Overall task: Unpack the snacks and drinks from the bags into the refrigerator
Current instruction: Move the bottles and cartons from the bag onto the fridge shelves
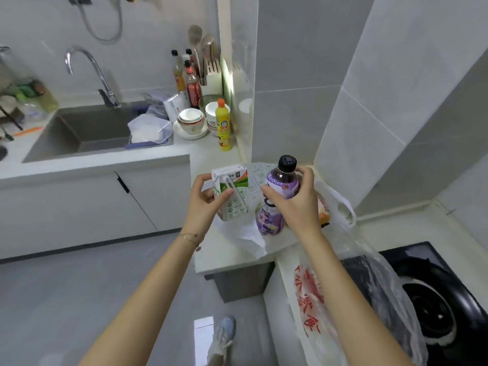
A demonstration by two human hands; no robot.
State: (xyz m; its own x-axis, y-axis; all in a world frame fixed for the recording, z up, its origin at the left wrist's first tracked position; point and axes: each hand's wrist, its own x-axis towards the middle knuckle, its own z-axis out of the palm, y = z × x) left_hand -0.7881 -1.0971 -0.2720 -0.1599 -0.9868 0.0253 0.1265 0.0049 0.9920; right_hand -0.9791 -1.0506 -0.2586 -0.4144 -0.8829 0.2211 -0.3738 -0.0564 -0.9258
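Observation:
My left hand (pixel 204 200) grips a small green-and-white drink carton (pixel 232 192) with a straw on its side, held above the counter's corner. My right hand (pixel 293 199) is wrapped around a purple drink bottle (pixel 284 182) with a black cap, held upright above a white plastic bag (pixel 248 233). A second purple bottle (pixel 269 219) lies in the bag under my right hand. An orange item (pixel 323 212) shows just behind my right wrist. A clear bag with red print (pixel 314 294) hangs over the counter edge by my right forearm. No refrigerator is in view.
A sink (pixel 87 130) with a tap (pixel 92 72) is at the left. Bowls (pixel 190 120), a yellow detergent bottle (pixel 223 125), sauce bottles (pixel 191 83) and a knife block (pixel 212 75) crowd the counter's back. A black gas hob (pixel 435 299) lies at lower right.

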